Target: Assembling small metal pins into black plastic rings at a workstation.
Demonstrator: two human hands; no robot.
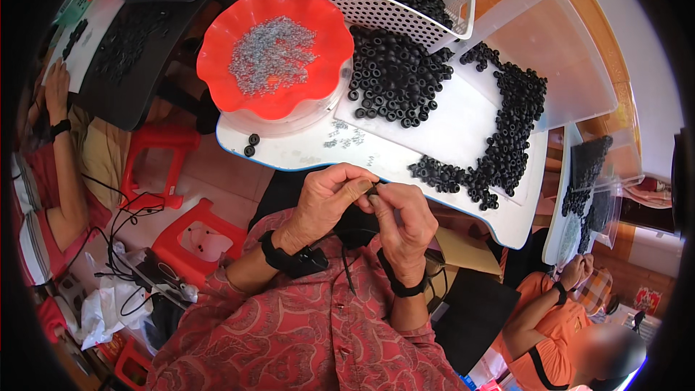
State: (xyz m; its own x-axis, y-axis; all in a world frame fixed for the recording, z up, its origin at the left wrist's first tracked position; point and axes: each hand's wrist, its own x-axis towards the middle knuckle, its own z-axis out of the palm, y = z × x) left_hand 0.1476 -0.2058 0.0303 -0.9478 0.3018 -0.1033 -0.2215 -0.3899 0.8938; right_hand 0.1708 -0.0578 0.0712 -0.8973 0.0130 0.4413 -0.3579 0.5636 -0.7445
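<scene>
L hand [329, 194] + R hand [405, 219] met at fingertips just off near edge of table [271, 150], in front of chest. Both pinched, thumb & index, on small dark pc [373, 190]; mostly hidden by fingers, shape n/a, couldn't tell which hand bore more of it. L palm side unseen; R lower fingers curled under, partly hidden. Dark straps on both wrists.

On table: heap of black rings [399, 76] by white perforated basket [376, 9], more rings inside, individual pcs hard to separate. 2nd band of rings [517, 112] ran along R side of white board [463, 119], touching clear bin [575, 65] area; exact contact unclear. Red wavy dish [217, 54] w/ tiny silvery bits [271, 54], too small to ID; it hid most of round tub [293, 124] below. Few loose bits [343, 135] + 2 stray rings [250, 151] near L edge.

Far L: co-worker's hand [56, 94] at dark tabletop, body cut off by fisheye rim. Lower R: co-worker in orange [543, 318], hands overlapping, contents n/a.
</scene>
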